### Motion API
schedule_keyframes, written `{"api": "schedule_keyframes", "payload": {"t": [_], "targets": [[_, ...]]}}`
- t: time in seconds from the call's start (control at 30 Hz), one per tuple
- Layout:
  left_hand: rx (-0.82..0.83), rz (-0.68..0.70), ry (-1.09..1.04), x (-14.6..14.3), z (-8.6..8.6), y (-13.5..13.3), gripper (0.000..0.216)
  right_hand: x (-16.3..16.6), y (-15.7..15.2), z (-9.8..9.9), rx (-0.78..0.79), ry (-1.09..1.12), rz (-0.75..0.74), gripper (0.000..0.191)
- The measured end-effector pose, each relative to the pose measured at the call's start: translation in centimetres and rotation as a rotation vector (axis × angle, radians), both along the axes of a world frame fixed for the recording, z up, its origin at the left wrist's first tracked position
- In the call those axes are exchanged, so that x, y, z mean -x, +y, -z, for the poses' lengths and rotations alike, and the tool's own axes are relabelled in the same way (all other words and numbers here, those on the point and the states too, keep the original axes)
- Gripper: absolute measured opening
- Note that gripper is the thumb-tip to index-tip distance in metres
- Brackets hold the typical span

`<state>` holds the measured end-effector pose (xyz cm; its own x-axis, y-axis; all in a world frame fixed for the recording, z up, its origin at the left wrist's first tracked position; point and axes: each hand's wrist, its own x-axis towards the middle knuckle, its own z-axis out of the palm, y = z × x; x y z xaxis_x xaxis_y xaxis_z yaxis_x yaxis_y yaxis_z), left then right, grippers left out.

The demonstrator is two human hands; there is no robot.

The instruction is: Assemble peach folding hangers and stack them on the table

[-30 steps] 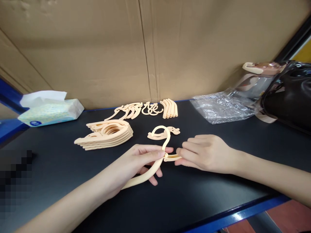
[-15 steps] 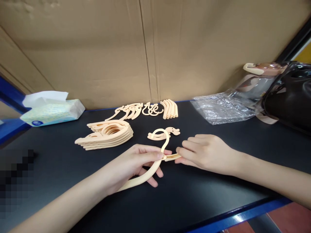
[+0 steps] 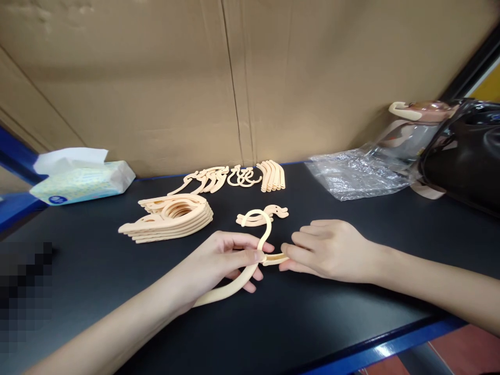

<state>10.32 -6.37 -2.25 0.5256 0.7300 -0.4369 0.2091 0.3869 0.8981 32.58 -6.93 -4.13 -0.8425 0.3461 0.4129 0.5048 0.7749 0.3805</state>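
Between my hands is a cream plastic folding hanger (image 3: 239, 281), its curved hook (image 3: 268, 225) pointing up and away from me. My left hand (image 3: 230, 256) pinches it at the joint below the hook, thumb on top, and one arm of the hanger runs back under that palm. My right hand (image 3: 326, 251) is closed on the other arm (image 3: 275, 258), which shows a hollow groove; its far end is hidden in the fingers. Just beyond the hook lie a few short curved cream pieces (image 3: 276, 211).
Left of centre rests a stack of folded hangers (image 3: 167, 221). Behind are loose arms (image 3: 209, 179), hooks (image 3: 244, 176) and a row of curved tubes (image 3: 271, 175). A tissue pack (image 3: 84, 179) sits left; clear plastic (image 3: 359, 172), a bottle (image 3: 406, 138) and a dark bag (image 3: 464, 156) are right.
Both hands keep their hold on the hanger. The grooved arm and my right hand have shifted very slightly downward and left; the pieces on the table look unmoved.
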Motion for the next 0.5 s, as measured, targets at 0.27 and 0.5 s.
{"api": "schedule_keyframes", "payload": {"t": [0.27,0.5], "targets": [[-0.008,-0.007,0.014,-0.31,0.04,-0.09,0.026,-0.08,0.09,0.08,0.096,0.021,-0.024,0.039],[-0.003,0.014,0.009,-0.35,0.07,-0.28,0.030,-0.24,0.18,0.00,0.213,0.029,-0.015,0.039]]}}
